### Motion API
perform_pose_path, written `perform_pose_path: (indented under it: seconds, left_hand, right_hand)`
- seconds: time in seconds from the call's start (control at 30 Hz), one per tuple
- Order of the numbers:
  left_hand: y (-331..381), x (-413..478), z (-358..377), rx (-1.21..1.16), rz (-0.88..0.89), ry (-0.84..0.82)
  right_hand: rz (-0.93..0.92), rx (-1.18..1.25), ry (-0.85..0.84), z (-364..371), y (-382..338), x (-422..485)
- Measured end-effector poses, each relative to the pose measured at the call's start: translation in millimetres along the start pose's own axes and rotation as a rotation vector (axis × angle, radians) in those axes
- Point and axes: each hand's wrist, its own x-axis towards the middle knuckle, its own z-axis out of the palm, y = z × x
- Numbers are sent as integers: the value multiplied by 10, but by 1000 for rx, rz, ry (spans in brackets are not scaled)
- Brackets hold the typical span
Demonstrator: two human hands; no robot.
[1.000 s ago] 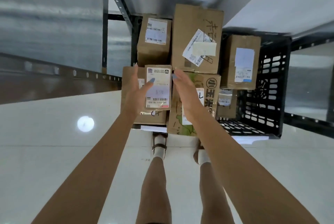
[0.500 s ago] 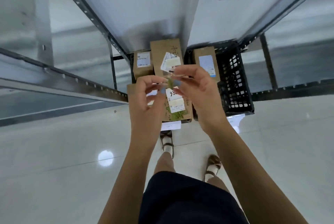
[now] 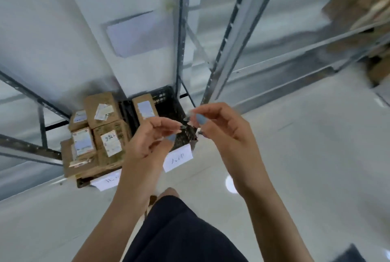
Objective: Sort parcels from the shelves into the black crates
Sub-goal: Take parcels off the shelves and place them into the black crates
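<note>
hands first: the left hand (image 3: 152, 141) and the right hand (image 3: 223, 133) are both raised in front of the body, fingers loosely curled with thumb and forefinger tips drawn close. neither carries a parcel, and nothing shows between the fingertips, though motion blur softens that. they hover above the black crates, touching nothing below. i judge the next move to be a reach to the shelves for another parcel, which fits hands kept free

the sorted parcels sit on the floor under the shelving. the left crate (image 3: 84, 182) is packed so full of cardboard boxes (image 3: 105, 126) that only a strip of its front rim shows. the boxes stand on end, side by side, with white printed labels facing up, probably so they can be read at a glance. the right crate (image 3: 168, 101), a black plastic lattice, holds one upright box (image 3: 145, 106) near its left wall with room beside it. a handwritten paper tag (image 3: 178, 159) hangs on its front and a second tag (image 3: 105, 181) on the left crate, likely marking which sort goes where

the shelving uprights (image 3: 181, 29) are grey perforated steel, thin and hard-edged. more brown cartons (image 3: 363, 8) lie on a shelf at far right, too blurred to count. the floor (image 3: 316, 156) is glossy pale tile
</note>
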Motion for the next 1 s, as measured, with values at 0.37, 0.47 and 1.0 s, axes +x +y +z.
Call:
perform_pose_path:
  seconds: [0.37, 0.47, 1.0]
  left_hand:
    - [353, 325, 2332, 39, 109, -300]
    - [419, 631, 3064, 1, 136, -318]
    - [976, 2604, 7135, -72, 107, -507]
  right_hand:
    - [-29, 33, 245, -2371, 6, -10]
    - [-37, 66, 273, -3129, 6, 271]
    - [-67, 80, 478, -7089, -252, 2156]
